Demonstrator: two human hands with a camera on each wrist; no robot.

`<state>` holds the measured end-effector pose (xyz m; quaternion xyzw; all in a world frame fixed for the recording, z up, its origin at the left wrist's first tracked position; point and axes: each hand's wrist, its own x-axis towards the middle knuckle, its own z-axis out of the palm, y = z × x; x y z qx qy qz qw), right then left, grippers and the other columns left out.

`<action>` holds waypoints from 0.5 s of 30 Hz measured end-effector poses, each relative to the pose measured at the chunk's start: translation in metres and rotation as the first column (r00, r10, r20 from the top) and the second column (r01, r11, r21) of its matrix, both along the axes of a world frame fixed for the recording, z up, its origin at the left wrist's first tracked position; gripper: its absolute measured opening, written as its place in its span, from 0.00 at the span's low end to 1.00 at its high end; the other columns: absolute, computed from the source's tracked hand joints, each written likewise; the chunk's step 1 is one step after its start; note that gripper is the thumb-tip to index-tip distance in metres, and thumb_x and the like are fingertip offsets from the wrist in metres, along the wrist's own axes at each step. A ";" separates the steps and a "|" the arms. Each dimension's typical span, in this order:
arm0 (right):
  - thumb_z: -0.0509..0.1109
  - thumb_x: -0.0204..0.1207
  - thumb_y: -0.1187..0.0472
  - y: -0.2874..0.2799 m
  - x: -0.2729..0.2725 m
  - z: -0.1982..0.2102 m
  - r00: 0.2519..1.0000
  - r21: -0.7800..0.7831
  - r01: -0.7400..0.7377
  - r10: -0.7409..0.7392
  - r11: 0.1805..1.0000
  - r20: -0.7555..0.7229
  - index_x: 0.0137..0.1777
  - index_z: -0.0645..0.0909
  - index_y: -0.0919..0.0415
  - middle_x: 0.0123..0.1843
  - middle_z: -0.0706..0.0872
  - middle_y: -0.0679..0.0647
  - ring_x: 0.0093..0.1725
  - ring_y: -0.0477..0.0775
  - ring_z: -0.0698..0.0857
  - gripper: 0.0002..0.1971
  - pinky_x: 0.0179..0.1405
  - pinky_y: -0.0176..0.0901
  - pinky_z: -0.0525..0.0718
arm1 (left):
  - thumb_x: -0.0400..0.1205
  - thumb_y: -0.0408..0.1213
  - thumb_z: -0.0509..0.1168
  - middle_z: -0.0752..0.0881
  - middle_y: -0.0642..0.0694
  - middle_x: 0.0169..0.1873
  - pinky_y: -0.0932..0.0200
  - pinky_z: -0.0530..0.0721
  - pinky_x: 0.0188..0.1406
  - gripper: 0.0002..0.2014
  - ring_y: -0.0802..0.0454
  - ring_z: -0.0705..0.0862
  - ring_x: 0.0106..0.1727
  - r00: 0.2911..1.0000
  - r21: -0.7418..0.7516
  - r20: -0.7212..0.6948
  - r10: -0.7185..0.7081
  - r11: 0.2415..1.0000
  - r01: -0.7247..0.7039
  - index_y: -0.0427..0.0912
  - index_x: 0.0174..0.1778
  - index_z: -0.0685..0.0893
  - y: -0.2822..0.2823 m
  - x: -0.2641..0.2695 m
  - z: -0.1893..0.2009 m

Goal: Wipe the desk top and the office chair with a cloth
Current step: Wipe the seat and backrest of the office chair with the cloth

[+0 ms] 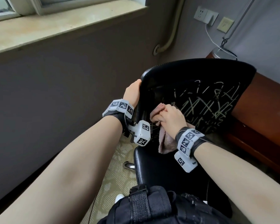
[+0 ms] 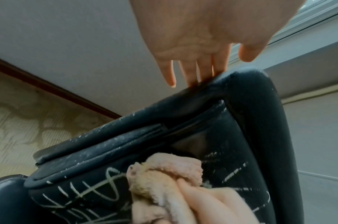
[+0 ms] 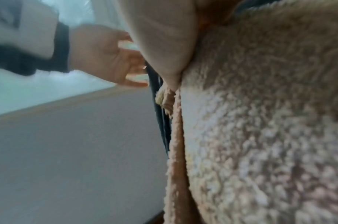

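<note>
A black office chair stands in front of me, its backrest (image 1: 200, 75) scribbled with pale marks and its seat (image 1: 160, 167) below. My left hand (image 1: 134, 88) rests on the backrest's upper left edge. In the left wrist view its fingers (image 2: 191, 72) lie fairly straight against that edge (image 2: 183, 106). My right hand (image 1: 170, 117) grips a bunched pinkish-beige cloth (image 1: 166, 143) and presses it against the left part of the backrest. The cloth (image 2: 164, 171) is bunched at my fingers, and its loose end hangs toward the seat. It fills the right wrist view (image 3: 260, 121).
A reddish wooden desk (image 1: 257, 110) runs along the right, behind the chair, with a silver lamp base (image 1: 223, 53) and a cable on it. A window sill (image 1: 55, 29) and grey wall are at the left. Patterned carpet (image 1: 120, 159) lies below.
</note>
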<state>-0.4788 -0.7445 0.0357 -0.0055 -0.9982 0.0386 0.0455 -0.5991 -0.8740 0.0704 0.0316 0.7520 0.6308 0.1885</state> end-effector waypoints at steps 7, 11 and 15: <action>0.67 0.69 0.72 0.033 0.008 0.027 0.918 -0.360 0.175 -0.284 0.916 -0.276 0.58 0.85 0.66 0.56 0.80 0.62 0.55 0.64 0.78 0.17 0.57 0.52 0.77 | 0.81 0.47 0.67 0.81 0.52 0.55 0.62 0.81 0.54 0.22 0.57 0.81 0.55 0.993 0.177 0.031 0.111 0.977 -0.115 0.48 0.69 0.69 0.023 0.023 -0.009; 0.65 0.71 0.70 0.034 -0.012 0.048 0.877 -0.424 0.196 -0.352 0.884 -0.329 0.61 0.84 0.61 0.64 0.77 0.59 0.61 0.62 0.73 0.19 0.60 0.50 0.73 | 0.81 0.45 0.66 0.81 0.50 0.57 0.58 0.79 0.59 0.22 0.54 0.81 0.58 0.979 0.123 -0.065 0.193 0.975 -0.184 0.47 0.69 0.69 0.031 0.023 -0.018; 0.69 0.73 0.61 0.023 -0.034 0.039 0.853 -0.556 0.229 -0.440 0.799 -0.282 0.65 0.78 0.53 0.69 0.68 0.53 0.64 0.50 0.71 0.19 0.57 0.47 0.76 | 0.82 0.44 0.66 0.80 0.54 0.53 0.62 0.76 0.53 0.21 0.56 0.80 0.54 0.974 0.088 -0.103 0.201 0.977 -0.192 0.47 0.69 0.70 0.032 0.021 -0.020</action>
